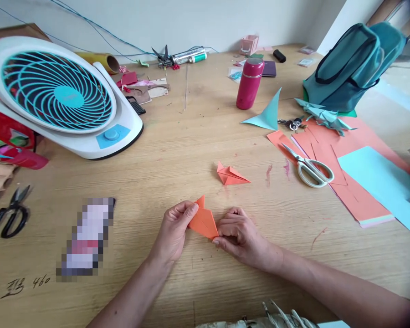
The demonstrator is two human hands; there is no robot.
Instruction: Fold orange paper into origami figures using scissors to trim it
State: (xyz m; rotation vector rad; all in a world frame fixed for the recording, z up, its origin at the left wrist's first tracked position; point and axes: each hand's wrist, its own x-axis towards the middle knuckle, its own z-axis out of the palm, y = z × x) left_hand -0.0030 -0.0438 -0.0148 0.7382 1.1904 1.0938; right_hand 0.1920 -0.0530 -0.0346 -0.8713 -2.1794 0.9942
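Note:
A folded piece of orange paper (203,222) is held between my two hands, a little above the wooden table. My left hand (177,225) pinches its upper left edge, thumb on top, with a pointed flap standing up beside the thumb. At the paper's lower right corner, the thumb and curled fingers of my right hand (241,234) close on it. Just beyond my hands lies another folded orange paper piece (230,174), its long point to the right. The undersides of both hands' grips are hidden.
White-handled scissors (312,168) rest on orange sheets (358,196) at right, near a blue sheet (379,177) and folded blue paper (268,114). A pink bottle (250,84) and teal bag (348,68) stand behind. Leftward are a fan (68,95), black scissors (12,214) and a blurred phone-like object (87,237).

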